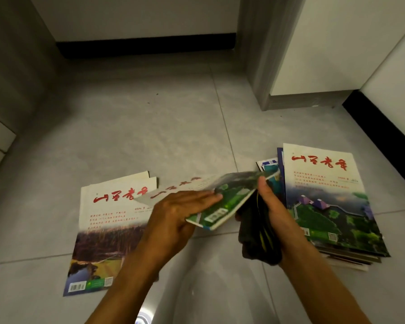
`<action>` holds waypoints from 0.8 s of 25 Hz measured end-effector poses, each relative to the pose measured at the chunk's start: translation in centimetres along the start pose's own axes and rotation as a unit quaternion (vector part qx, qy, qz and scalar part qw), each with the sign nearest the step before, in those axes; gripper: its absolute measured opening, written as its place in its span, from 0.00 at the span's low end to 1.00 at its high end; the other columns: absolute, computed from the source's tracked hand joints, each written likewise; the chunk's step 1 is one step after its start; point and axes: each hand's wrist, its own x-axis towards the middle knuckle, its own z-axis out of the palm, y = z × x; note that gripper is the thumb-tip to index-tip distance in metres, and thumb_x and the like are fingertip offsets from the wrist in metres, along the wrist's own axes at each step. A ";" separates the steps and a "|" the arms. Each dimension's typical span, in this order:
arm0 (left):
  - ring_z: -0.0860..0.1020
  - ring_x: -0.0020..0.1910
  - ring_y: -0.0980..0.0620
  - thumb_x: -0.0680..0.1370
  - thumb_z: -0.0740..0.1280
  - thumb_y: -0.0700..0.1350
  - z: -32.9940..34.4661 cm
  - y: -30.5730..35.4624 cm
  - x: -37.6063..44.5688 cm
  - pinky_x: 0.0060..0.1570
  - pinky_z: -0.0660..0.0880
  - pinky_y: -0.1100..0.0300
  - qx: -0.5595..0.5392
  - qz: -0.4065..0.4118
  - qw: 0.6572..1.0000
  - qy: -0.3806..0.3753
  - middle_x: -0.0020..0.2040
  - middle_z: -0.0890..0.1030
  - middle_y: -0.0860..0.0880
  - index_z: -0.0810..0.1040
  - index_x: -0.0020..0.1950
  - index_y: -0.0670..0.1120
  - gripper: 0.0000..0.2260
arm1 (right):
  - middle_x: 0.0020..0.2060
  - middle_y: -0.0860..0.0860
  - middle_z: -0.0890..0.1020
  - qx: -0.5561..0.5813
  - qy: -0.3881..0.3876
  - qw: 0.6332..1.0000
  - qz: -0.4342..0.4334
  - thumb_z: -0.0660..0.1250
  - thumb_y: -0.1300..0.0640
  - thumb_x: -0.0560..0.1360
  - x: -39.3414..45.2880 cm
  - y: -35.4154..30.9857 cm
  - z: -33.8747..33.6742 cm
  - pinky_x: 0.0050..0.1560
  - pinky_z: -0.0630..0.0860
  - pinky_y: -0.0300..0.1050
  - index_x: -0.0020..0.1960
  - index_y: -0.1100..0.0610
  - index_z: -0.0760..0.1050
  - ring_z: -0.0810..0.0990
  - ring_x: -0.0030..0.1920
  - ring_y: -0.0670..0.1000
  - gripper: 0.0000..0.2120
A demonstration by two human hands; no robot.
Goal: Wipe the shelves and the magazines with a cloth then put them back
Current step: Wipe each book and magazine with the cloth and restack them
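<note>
A magazine with a green cover and red title hangs in the air above the floor, held between both hands. My left hand grips its near edge, fingers lying over the cover. My right hand pinches its right edge with the thumb on top and also holds a dark cloth bunched under the palm. A small pile of magazines lies on the floor at the left. A taller stack of magazines lies at the right.
Grey floor tiles stretch ahead. A white wall with a black skirting closes the far side. A grey door frame and white panel stand at the right, with black skirting along the right wall.
</note>
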 end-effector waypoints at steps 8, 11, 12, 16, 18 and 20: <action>0.79 0.58 0.52 0.64 0.80 0.42 3.9 -0.5 -1.8 0.61 0.72 0.58 0.133 0.036 0.984 -0.116 0.60 0.81 0.52 0.78 0.64 0.51 0.29 | 0.45 0.64 0.83 -0.042 0.098 0.994 -0.016 0.71 0.65 0.70 -0.9 0.5 -2.6 0.42 0.80 0.61 0.49 0.57 0.80 0.82 0.40 0.64 0.09; 0.75 0.65 0.48 0.72 0.71 0.47 4.9 -0.2 -1.4 0.64 0.67 0.52 0.181 0.026 0.981 -0.071 0.66 0.76 0.47 0.72 0.70 0.48 0.26 | 0.44 0.59 0.84 0.057 0.178 0.977 -0.107 0.71 0.67 0.70 -1.1 -1.3 -4.4 0.46 0.80 0.61 0.52 0.58 0.79 0.83 0.43 0.62 0.12; 0.72 0.67 0.49 0.75 0.65 0.51 5.0 -0.3 -1.3 0.65 0.64 0.52 0.187 0.004 0.980 -0.071 0.69 0.73 0.46 0.68 0.72 0.49 0.25 | 0.45 0.58 0.84 0.091 0.206 0.965 -0.134 0.71 0.66 0.70 -1.0 -2.1 -5.6 0.47 0.80 0.59 0.55 0.59 0.78 0.83 0.44 0.61 0.14; 0.66 0.68 0.53 0.78 0.58 0.56 5.7 -1.4 -2.3 0.62 0.63 0.54 0.154 -0.089 0.981 -0.076 0.72 0.70 0.49 0.65 0.73 0.54 0.23 | 0.50 0.55 0.84 0.173 0.292 0.922 -0.188 0.71 0.62 0.71 -0.6 -3.6 -10.5 0.44 0.81 0.55 0.60 0.55 0.77 0.84 0.48 0.58 0.18; 0.71 0.66 0.49 0.77 0.56 0.57 6.5 -1.4 -3.1 0.61 0.65 0.55 0.155 -0.082 0.980 -0.098 0.70 0.72 0.49 0.68 0.71 0.53 0.23 | 0.53 0.54 0.83 0.181 0.340 0.907 -0.170 0.71 0.62 0.72 -0.3 -2.7 -12.7 0.40 0.80 0.49 0.63 0.56 0.75 0.83 0.48 0.55 0.19; 0.75 0.63 0.46 0.78 0.53 0.60 7.2 -1.5 -3.7 0.59 0.67 0.55 0.151 -0.078 0.978 -0.122 0.68 0.74 0.49 0.71 0.70 0.53 0.23 | 0.57 0.55 0.81 0.159 0.401 0.892 -0.134 0.70 0.63 0.73 0.0 -0.7 -14.7 0.37 0.77 0.45 0.65 0.58 0.74 0.82 0.46 0.53 0.21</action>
